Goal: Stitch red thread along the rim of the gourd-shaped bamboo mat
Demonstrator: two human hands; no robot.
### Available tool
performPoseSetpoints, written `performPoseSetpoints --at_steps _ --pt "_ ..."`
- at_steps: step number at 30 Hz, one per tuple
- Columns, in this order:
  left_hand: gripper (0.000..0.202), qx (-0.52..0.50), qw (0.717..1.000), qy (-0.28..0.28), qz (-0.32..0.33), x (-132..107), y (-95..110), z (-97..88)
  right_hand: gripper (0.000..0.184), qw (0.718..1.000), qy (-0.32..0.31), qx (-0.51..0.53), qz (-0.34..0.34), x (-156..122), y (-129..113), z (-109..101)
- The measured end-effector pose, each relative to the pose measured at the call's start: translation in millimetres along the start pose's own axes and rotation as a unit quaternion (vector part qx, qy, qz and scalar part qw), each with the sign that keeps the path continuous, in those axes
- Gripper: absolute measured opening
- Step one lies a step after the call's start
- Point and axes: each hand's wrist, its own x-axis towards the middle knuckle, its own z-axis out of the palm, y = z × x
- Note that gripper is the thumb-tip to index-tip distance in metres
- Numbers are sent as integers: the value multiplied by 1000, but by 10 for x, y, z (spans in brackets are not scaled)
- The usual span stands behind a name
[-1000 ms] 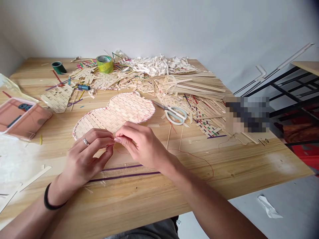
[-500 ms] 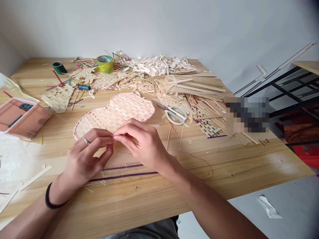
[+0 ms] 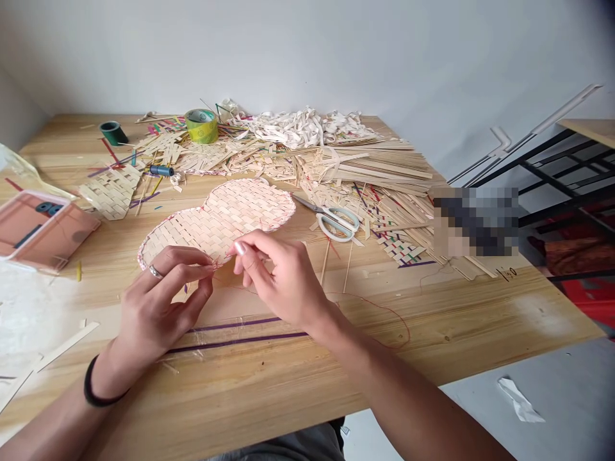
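A flat woven bamboo mat, lobed in outline and edged with red stitching, lies on the wooden table. My left hand, with a ring on one finger, pinches the mat's near edge. My right hand is closed in a pinch just right of it, thumb and forefinger holding something thin at the edge, probably a needle. A red thread trails from that hand in a loop across the table to the right.
White-handled scissors lie right of the mat. Behind are piles of bamboo strips, a yellow tape roll, a green roll and a smaller woven piece. A pink box sits at left. Black metal frames stand right of the table.
My right hand has lifted a little up and away from the left fingertips, pulling at the mat's edge. The left hand has stayed pinched on the edge.
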Motion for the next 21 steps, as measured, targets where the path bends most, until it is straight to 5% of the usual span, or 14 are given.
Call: performPoseSetpoints --at_steps 2,8,16,21 --pt "23 12 1000 10 -3 -3 -3 1 26 997 -15 8 71 2 -13 -22" --pt "20 28 999 27 0 -2 -3 -1 19 950 -189 93 230 33 3 -69" --pt "20 34 999 18 8 -19 -7 -7 39 930 -165 198 262 37 77 28" --pt "19 34 999 23 6 -26 -17 -1 32 943 -166 168 234 32 120 38"
